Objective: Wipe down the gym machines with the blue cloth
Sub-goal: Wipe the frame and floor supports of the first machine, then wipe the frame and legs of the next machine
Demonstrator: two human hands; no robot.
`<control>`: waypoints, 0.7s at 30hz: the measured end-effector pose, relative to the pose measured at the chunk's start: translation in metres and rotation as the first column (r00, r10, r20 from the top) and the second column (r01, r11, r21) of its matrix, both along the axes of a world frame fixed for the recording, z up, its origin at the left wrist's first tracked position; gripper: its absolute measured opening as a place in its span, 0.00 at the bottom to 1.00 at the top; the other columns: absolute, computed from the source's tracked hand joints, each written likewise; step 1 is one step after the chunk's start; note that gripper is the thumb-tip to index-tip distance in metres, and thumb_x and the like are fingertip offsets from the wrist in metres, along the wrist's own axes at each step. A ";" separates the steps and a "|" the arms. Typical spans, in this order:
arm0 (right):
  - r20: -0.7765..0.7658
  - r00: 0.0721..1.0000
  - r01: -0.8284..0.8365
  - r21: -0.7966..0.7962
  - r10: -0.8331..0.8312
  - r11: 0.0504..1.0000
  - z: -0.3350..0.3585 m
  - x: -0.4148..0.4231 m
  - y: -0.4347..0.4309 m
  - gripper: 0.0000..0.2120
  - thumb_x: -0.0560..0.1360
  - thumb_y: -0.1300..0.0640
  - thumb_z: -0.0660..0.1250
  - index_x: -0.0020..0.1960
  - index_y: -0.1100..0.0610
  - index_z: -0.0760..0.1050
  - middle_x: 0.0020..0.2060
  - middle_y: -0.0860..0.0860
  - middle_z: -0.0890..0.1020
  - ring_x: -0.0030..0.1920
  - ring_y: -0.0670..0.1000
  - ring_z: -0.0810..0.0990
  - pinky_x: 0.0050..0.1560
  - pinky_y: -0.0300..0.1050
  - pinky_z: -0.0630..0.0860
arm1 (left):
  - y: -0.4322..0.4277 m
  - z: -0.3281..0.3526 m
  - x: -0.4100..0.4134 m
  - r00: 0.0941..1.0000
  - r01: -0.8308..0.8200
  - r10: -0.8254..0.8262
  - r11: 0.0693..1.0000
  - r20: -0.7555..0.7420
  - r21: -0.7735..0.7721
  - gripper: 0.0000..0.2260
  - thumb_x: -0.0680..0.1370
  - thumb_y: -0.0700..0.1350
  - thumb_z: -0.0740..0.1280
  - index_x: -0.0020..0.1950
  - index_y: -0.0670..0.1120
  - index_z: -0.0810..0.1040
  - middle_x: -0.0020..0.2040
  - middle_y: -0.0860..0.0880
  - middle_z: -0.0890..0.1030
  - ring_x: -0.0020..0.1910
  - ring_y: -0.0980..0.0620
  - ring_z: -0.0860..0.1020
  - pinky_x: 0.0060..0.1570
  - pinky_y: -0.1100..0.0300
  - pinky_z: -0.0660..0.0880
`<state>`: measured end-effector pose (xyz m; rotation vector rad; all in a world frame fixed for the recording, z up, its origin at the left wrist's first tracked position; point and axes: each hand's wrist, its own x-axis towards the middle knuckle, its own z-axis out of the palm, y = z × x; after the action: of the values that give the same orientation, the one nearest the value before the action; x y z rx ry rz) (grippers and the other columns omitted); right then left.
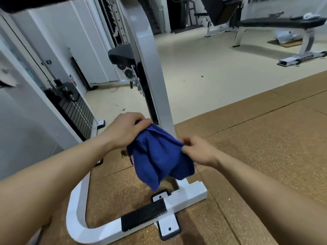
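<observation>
The blue cloth (pixel 159 156) hangs crumpled between my two hands in the middle of the view. My left hand (pixel 123 129) grips its upper left part with curled fingers. My right hand (pixel 198 149) pinches its right edge. Just behind the cloth rises the white upright post (pixel 152 68) of a gym machine. Its white base frame (pixel 79 200) curves across the floor below my hands, with a black foot pad (pixel 144 216) on it.
A black weight stack (pixel 76 110) and white panels stand at the left. A small black padded seat (pixel 122 54) sits behind the post. A black flat bench (pixel 276 23) on a white frame stands at the far right. Brown cork mats (pixel 256 138) cover the near floor.
</observation>
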<state>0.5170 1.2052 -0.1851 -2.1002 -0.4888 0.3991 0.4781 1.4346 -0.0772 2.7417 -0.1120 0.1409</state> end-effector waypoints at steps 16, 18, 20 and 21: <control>0.328 0.935 -0.137 -0.019 0.135 0.990 0.220 0.077 -0.022 0.04 0.77 0.56 0.66 0.48 0.51 0.79 0.47 0.51 0.83 0.49 0.51 0.81 0.51 0.45 0.74 | -0.003 0.127 -0.009 0.912 -0.355 0.375 0.924 0.163 -0.142 0.15 0.82 0.50 0.64 0.38 0.45 0.76 0.34 0.49 0.76 0.37 0.50 0.72 0.31 0.63 0.63; 0.320 0.942 -0.107 -0.004 0.103 0.994 0.236 0.085 -0.026 0.09 0.78 0.60 0.63 0.47 0.49 0.79 0.49 0.50 0.83 0.51 0.50 0.80 0.49 0.43 0.73 | -0.008 0.139 -0.003 0.887 -0.378 0.410 0.909 0.211 -0.174 0.14 0.82 0.50 0.64 0.43 0.42 0.79 0.39 0.46 0.79 0.41 0.47 0.75 0.35 0.65 0.65; 0.331 0.940 -0.089 0.022 0.077 0.996 0.251 0.094 -0.026 0.10 0.78 0.62 0.61 0.47 0.51 0.79 0.48 0.49 0.83 0.51 0.50 0.79 0.48 0.41 0.72 | -0.011 0.150 0.004 0.897 -0.343 0.404 0.892 0.178 -0.293 0.12 0.81 0.51 0.66 0.47 0.44 0.82 0.43 0.44 0.83 0.44 0.47 0.78 0.40 0.60 0.70; 0.332 0.940 -0.089 0.032 0.074 0.996 0.260 0.099 -0.026 0.09 0.77 0.62 0.61 0.48 0.53 0.80 0.48 0.49 0.83 0.51 0.50 0.79 0.48 0.41 0.72 | -0.010 0.155 0.008 0.918 -0.301 0.375 0.872 0.130 -0.386 0.12 0.80 0.53 0.68 0.49 0.46 0.84 0.45 0.44 0.84 0.44 0.47 0.80 0.43 0.57 0.74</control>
<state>0.6158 1.1791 0.0746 -2.1147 -0.7758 0.0768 0.4857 1.4249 0.0774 2.3475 0.3177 0.4882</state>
